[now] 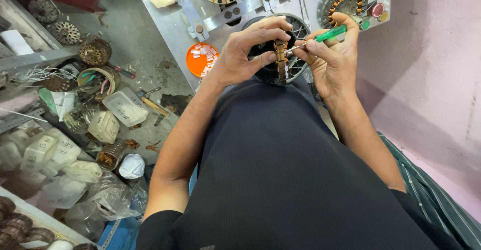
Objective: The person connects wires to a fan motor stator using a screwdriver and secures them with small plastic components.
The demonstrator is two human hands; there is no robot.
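Head view: left hand (245,54) gripping copper-wound stator (280,62) edge-on above lap; right hand (333,59) closed on green-handled screwdriver (320,37), tip at stator; behind, grey tabletop (170,27) with second stator (345,4); orange dish (201,59) by its near edge; floor (135,39) littered with plastic containers

Both forearms reach forward and bend inward, bare below dark short sleeves. The left hand (245,49) curls, fingers arched over the top and thumb below, pinching. The right hand (333,54) faces it, fingers closed in a pen-like grip, wrists close together.
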